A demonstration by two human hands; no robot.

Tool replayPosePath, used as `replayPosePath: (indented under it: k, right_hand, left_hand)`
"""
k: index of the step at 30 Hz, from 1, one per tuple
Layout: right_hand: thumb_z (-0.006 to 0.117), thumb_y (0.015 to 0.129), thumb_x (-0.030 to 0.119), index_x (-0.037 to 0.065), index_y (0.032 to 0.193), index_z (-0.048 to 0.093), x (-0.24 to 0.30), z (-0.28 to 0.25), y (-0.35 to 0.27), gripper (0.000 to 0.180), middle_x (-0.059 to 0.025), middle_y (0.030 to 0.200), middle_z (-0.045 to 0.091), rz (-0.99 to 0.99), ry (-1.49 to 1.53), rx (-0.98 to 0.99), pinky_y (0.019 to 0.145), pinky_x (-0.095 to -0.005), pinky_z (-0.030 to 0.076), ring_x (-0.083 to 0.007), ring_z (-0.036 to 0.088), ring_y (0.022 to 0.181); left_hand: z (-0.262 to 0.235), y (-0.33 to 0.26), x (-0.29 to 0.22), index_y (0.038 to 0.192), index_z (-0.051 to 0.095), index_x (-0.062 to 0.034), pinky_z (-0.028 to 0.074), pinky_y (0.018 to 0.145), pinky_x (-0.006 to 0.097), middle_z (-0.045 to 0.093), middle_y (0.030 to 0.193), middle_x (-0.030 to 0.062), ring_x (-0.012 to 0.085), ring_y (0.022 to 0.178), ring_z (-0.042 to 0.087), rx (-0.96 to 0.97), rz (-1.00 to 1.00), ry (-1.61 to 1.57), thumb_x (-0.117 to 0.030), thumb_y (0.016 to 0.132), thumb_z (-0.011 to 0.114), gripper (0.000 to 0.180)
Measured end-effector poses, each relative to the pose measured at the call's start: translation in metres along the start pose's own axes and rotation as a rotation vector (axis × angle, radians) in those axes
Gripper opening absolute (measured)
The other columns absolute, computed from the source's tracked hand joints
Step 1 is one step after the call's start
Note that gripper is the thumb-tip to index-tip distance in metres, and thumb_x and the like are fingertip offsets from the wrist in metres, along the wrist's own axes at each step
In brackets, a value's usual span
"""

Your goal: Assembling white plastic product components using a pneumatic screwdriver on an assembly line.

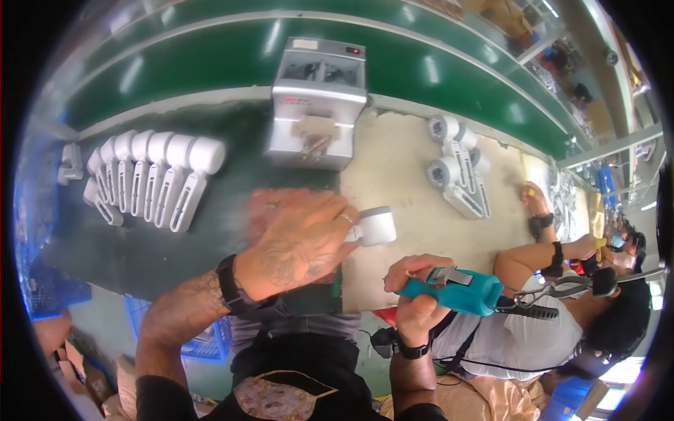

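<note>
My left hand [302, 242] is closed over a white plastic device [379, 226]. Its rounded head with a grey edge sticks out past my fingers, while the rest is hidden under my palm. In my right hand [419, 309] I grip a teal electric screwdriver [456, 291], with its tail end toward the right and a metal hook and cord there. The tool's front end is hidden by my fingers. Both hands are over the near part of the bench, the screwdriver just right of and nearer than the device. An orange-red mat [270, 210] lies partly under my left hand.
A grey screw feeder [316, 105] stands at the back middle. Several white devices [161, 168] fan out in a row at left, and more [460, 165] lie at right. A co-worker [519, 316] sits close on my right. A blue crate [207, 340] is below the bench edge.
</note>
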State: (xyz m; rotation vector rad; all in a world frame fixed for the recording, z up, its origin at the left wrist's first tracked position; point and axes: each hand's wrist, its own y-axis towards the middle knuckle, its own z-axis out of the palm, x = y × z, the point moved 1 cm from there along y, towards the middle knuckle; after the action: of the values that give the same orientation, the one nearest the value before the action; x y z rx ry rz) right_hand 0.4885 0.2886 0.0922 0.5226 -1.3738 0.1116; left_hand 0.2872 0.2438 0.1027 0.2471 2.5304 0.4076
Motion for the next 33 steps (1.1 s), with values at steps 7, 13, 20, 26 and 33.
replayPosePath:
  k: [7, 13, 20, 26, 33]
  right_hand:
    - [0.065, 0.084, 0.069, -0.001, 0.106, 0.047, -0.002, 0.026, -0.002, 0.075, -0.0085, 0.067, 0.053, 0.053, 0.032, 0.072, 0.052, -0.0327, 0.045, -0.0197, 0.054, 0.057]
    - [0.061, 0.085, 0.072, 0.0, 0.105, 0.048, 0.01, 0.045, 0.009, 0.076, -0.0075, 0.065, 0.052, 0.054, 0.022, 0.084, 0.052, -0.0333, 0.043, -0.0191, 0.051, 0.055]
    - [0.058, 0.088, 0.072, 0.002, 0.111, 0.052, 0.02, 0.088, 0.079, 0.074, -0.0052, 0.066, 0.048, -0.098, 0.114, 0.084, 0.055, -0.0325, 0.04, -0.0181, 0.047, 0.057]
    - [0.053, 0.101, 0.052, -0.002, 0.111, 0.054, -0.004, 0.133, 0.14, 0.055, -0.0081, 0.07, 0.06, -0.283, 0.012, 0.184, 0.058, -0.0291, 0.045, -0.0165, 0.058, 0.063]
    - [0.052, 0.104, 0.039, 0.0, 0.105, 0.056, -0.039, 0.148, 0.154, 0.04, -0.007, 0.069, 0.06, -0.307, -0.042, 0.245, 0.057, -0.027, 0.045, -0.0143, 0.058, 0.061]
  left_hand:
    - [0.006, -0.033, 0.017, 0.101, 0.065, -0.0058, 0.051, 0.086, 0.041, 0.065, 0.102, 0.0113, 0.0308, 0.1, 0.064, -0.152, -0.15, -0.063, -0.019, 0.076, 0.078, 0.031]
    - [0.0, -0.037, 0.026, 0.099, 0.067, -0.0051, 0.051, 0.089, 0.041, 0.067, 0.11, 0.0123, 0.0331, 0.102, 0.064, -0.196, -0.089, -0.092, -0.022, 0.075, 0.079, 0.031]
    - [-0.005, -0.032, 0.053, 0.099, 0.068, -0.008, 0.049, 0.085, 0.042, 0.064, 0.1, 0.0076, 0.0298, 0.095, 0.061, -0.063, -0.068, -0.149, -0.032, 0.082, 0.077, 0.031]
    - [0.0, -0.041, 0.056, 0.112, 0.067, -0.0091, 0.048, 0.088, 0.041, 0.06, 0.107, 0.0073, 0.0271, 0.1, 0.058, -0.165, 0.052, -0.037, -0.039, 0.083, 0.075, 0.042]
    - [0.002, -0.043, 0.061, 0.11, 0.063, -0.0038, 0.047, 0.087, 0.041, 0.061, 0.11, 0.0104, 0.0284, 0.098, 0.057, -0.202, 0.059, -0.119, -0.033, 0.08, 0.077, 0.044]
